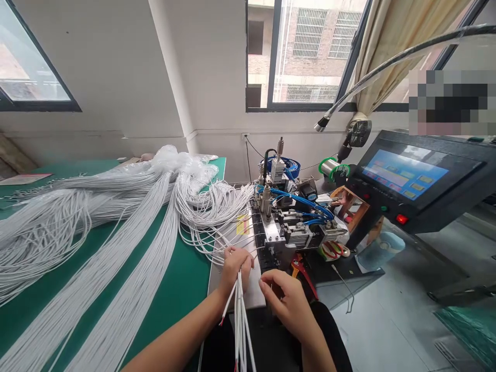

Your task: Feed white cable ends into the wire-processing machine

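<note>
My left hand point(234, 266) is closed around a small bunch of white wires point(241, 320) that hang down toward my lap. It rests at the front of a metal plate point(251, 294), just before the small terminal machine point(289, 227) with blue air hoses. My right hand point(287, 299) sits beside it, fingers curled in a pinch, thumb and forefinger together; what they hold is too small to make out. Loose wire ends point(232, 237) fan out from the machine's left side toward my left hand.
Large bundles of white wire point(96, 243) lie across the green table point(182, 284) at left, with clear plastic bags behind. A black control console with a touchscreen point(405, 175) stands at right. Red-handled pliers point(302, 271) and scissors lie by the machine. A window is behind.
</note>
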The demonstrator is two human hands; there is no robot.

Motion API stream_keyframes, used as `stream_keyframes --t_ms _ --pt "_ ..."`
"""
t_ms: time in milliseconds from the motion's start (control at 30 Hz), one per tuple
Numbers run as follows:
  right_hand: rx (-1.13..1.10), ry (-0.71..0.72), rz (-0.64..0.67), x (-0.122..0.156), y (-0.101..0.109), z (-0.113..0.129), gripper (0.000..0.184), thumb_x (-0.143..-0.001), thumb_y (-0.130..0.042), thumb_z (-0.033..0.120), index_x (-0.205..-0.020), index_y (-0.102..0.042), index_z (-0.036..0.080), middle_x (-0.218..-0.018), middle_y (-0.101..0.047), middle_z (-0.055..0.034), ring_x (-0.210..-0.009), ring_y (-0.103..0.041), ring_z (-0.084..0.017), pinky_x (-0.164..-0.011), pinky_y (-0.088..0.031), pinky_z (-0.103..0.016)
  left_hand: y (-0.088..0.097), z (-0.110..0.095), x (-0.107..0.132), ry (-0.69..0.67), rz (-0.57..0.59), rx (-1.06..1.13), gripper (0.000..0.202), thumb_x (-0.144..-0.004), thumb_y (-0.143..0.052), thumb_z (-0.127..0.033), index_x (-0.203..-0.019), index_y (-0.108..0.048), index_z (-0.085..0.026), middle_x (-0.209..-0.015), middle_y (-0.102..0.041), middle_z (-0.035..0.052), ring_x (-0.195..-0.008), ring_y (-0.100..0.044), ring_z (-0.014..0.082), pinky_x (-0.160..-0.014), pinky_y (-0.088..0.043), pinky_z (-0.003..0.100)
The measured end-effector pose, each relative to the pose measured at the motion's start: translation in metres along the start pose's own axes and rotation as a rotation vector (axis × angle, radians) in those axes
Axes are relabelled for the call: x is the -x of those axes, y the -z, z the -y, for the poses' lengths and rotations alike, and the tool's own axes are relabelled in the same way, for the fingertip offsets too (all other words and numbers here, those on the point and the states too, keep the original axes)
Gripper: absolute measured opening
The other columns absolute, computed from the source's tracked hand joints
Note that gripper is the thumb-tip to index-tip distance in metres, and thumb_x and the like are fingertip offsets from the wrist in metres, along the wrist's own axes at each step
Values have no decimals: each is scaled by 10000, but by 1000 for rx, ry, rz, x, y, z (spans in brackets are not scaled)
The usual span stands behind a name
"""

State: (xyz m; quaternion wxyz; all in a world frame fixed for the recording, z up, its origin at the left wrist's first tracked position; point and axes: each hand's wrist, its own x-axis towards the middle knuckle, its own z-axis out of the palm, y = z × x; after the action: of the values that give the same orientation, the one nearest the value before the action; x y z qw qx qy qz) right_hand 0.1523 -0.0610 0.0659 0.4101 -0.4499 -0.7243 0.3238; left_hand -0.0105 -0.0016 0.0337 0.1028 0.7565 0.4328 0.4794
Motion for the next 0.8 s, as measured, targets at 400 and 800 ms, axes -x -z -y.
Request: stream_keyframes --t_ms 400,800 --pt "16 17 24 6 -18 -5 456 -945 -480 321 -1390 -420 242 -746 -576 14 -570 -478 -136 -555 -378 -243 -6 7 4 -24 4 -20 360 -918 -275 -224 -587 -413 -193 -569 -500 -36 -561 -437 110 -862 -343 392" --pt "120 98 81 8 -19 -2 511 -949 -477 287 -1443 -357 240 -768 -589 -11 -663 -525 -172 -615 -408 -269 -6 10 5 -68 12 -48 314 -898 -254 -212 -624 -406 -194 -589 -506 -30 -572 -454 120 -846 -332 389"
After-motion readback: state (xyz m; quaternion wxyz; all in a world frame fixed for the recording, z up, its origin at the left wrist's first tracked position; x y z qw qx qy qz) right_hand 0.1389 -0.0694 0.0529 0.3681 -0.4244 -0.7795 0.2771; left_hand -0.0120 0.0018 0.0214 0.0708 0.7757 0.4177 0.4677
